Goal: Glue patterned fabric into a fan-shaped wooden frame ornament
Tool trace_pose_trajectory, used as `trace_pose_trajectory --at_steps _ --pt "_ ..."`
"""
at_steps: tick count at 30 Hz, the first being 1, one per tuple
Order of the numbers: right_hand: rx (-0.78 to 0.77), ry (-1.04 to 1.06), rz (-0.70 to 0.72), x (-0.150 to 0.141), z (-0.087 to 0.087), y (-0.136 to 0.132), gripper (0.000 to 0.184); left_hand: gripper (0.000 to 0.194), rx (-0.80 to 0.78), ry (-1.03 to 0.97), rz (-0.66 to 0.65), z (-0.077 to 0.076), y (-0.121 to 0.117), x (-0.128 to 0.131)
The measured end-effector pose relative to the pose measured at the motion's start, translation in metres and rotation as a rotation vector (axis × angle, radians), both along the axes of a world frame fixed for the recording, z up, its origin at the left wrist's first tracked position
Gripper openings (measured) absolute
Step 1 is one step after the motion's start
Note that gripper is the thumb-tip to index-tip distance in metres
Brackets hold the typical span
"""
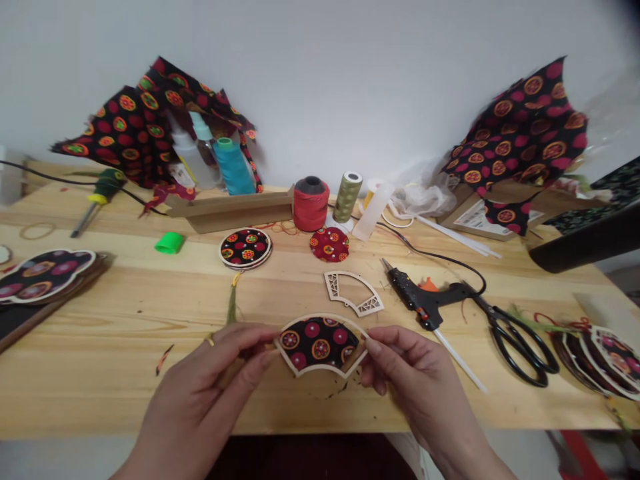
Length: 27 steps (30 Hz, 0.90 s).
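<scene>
Between my two hands is a fan-shaped wooden frame (320, 347) with dark fabric printed in red and orange circles inside it. My left hand (210, 383) pinches its left end between thumb and fingers. At the right end, my right hand (413, 373) grips the frame the same way. Just beyond it lies a second fan-shaped wooden frame (371, 307), bare, with cut-out lattice ends. A round fabric-covered piece (245, 248) with a tassel and a red patterned fabric disc (329, 245) lie farther back.
To the right lie a hot glue gun (420, 293) and black-handled scissors (520, 343). A red thread spool (311, 205) and a green thread spool (348, 197) stand near the wall. A screwdriver (100, 193) is at the left. Stacked fabric pieces (597, 357) sit far right.
</scene>
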State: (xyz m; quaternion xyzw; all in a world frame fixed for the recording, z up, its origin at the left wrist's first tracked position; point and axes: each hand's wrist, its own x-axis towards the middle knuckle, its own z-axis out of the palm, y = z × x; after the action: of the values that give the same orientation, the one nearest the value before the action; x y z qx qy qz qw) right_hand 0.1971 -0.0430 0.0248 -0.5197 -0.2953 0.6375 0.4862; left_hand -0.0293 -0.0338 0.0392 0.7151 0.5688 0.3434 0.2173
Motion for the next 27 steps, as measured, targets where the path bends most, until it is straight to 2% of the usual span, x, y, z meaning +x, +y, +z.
trace_pose_trajectory --at_steps 5,9,12,16,21,27 --pt "0.021 -0.097 -0.008 0.000 -0.009 -0.001 0.024 0.009 -0.207 -0.133 0.134 -0.002 0.003 0.005" --pt "0.059 -0.277 0.008 -0.002 -0.005 -0.001 0.022 0.013 -0.282 -0.151 0.172 -0.004 0.006 0.006" --pt "0.118 -0.381 0.043 -0.002 -0.003 -0.003 0.022 0.014 -0.222 -0.098 0.144 -0.007 0.006 0.006" --pt "0.300 -0.538 0.070 0.000 -0.007 -0.004 0.035 0.016 -0.085 -0.006 0.040 -0.015 0.005 0.004" --pt "0.505 -0.789 0.101 0.004 -0.013 -0.005 0.038 0.031 0.088 0.179 -0.023 -0.028 0.000 0.001" --pt "0.595 -0.899 0.172 0.007 -0.016 -0.009 0.044 0.034 0.137 0.313 -0.060 -0.034 -0.006 0.001"
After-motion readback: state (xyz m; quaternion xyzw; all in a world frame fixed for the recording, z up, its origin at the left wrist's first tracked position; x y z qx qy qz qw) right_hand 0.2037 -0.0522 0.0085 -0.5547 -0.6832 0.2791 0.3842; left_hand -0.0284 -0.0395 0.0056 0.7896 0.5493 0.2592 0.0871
